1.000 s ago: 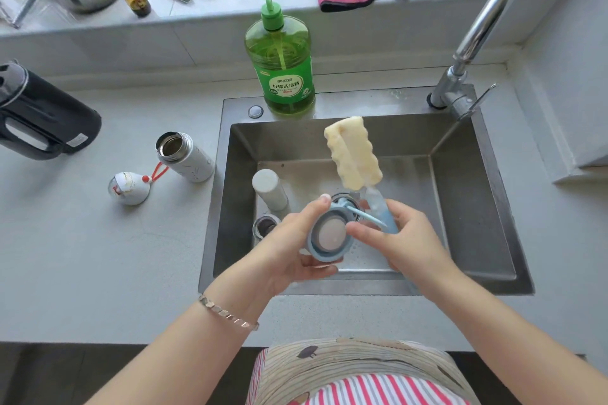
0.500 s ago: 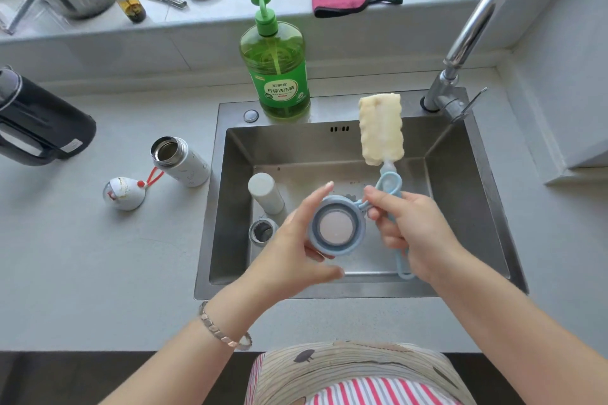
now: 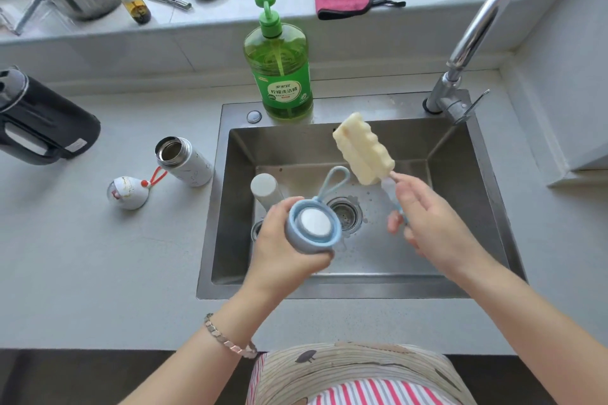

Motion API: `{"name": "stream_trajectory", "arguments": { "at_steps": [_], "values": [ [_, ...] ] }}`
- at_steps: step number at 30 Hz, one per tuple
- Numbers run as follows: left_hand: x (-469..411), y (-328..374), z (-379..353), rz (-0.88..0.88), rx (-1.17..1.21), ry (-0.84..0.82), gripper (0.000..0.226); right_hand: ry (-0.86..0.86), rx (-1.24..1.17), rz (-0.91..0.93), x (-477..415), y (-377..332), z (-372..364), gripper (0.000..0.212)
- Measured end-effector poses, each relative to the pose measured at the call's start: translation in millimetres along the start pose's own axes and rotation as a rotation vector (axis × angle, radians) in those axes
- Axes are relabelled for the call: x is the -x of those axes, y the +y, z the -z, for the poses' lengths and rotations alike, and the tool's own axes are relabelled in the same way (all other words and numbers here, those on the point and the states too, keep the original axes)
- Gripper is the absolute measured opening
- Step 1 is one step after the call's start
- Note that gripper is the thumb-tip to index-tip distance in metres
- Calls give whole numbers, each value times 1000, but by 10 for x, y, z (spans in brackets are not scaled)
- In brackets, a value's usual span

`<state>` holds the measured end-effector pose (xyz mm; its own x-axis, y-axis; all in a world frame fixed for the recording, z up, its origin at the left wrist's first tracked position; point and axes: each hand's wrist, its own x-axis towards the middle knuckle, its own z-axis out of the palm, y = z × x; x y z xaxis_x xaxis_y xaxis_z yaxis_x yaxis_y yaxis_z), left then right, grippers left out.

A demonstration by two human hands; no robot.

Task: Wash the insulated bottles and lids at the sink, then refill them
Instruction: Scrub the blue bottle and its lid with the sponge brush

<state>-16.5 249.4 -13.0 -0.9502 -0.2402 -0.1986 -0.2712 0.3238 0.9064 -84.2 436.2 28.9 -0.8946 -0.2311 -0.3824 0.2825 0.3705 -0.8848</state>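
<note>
Over the steel sink [image 3: 460, 148], gripping the blue lid [image 3: 312, 227] in the left hand [image 3: 279, 240], inner face up. Has drawn the right hand [image 3: 427, 217] off the lid's loop, curling it only round the sponge brush [image 3: 363, 148], clear of the lid. Looks ready to scrub inside.

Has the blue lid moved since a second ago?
Yes. The blue lid shifted left: the sink drain it hid now shows to its right.

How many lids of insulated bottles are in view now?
2. A blue lid with a loop is held in the left hand above the sink. A white lid with a red loop lies on the counter, left of the sink. Others may be hidden.
</note>
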Motion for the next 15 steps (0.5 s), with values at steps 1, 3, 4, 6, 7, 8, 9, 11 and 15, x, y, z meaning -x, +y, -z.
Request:
{"name": "stream_trajectory", "arguments": {
  "at_steps": [1, 3, 4, 6, 7, 8, 9, 11, 15],
  "values": [
    [-29, -29, 37, 54, 18, 44, 65, 12, 96, 80, 47, 74, 43, 22],
    [-78, -77, 102, 110, 39, 76, 64, -68, 221, 194, 203, 189, 49, 31],
    [-90, -80, 117, 110, 37, 79, 64, -138, 285, 221, 288, 224, 10, 32],
    [-87, -33, 116, 63, 14, 70, 66, -206, 418, 244, 371, 301, -80, 27],
    [-72, 2, 106, 14, -11, 56, 67, -173, 452, 248, 348, 347, -96, 25],
    [-55, 37, 91, -41, -42, 35, 68, -115, 467, 242, 301, 381, -87, 25],
    [-44, 53, 76, -79, -66, 17, 69, -64, 475, 228, 257, 395, -67, 26],
    [-46, 62, 60, -74, -71, 21, 69, -46, 490, 224, 252, 409, -76, 25],
    [-46, 69, 62, -33, -57, 54, 69, -58, 571, 312, 408, 364, -160, 27]
  ]
}}
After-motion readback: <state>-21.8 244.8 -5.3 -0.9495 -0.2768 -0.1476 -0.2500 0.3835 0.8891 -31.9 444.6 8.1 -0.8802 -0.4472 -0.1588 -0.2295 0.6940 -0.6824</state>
